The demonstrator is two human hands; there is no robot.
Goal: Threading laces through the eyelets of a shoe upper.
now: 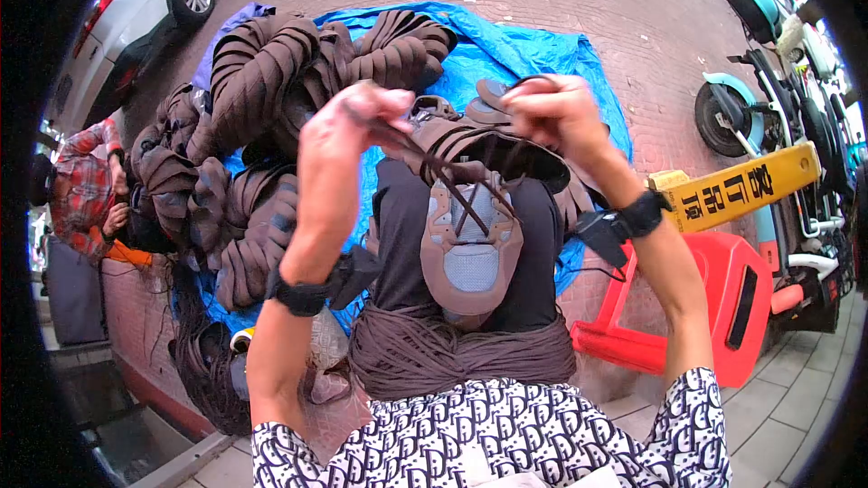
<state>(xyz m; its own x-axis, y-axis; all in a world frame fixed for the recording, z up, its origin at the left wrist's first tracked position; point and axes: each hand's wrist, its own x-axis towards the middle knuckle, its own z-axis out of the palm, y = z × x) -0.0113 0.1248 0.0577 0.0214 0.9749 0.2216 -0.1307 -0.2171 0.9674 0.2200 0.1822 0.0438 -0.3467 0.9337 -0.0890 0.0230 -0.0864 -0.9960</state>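
Between my knees rests a brown and grey-blue shoe upper (pixel 472 258), toe toward me. A dark brown shoelace (pixel 449 167) is threaded through its eyelets and crosses over the tongue. Both my hands are raised above the shoe and blurred a little. My left hand (pixel 348 131) is closed on one end of the lace, drawn up to the left. Pinched in my right hand (pixel 558 113) is the other end, up on the right. A thick bundle of brown laces (pixel 461 352) lies across my lap.
Stacks of brown shoe uppers (pixel 262 81) cover a blue tarp (pixel 583 63). A red plastic stool (pixel 723 307) and a yellow sign board (pixel 741 185) stand at the right, near parked scooters (pixel 732 108). A person in a plaid shirt (pixel 81 172) sits at left; a car (pixel 136 18) is behind.
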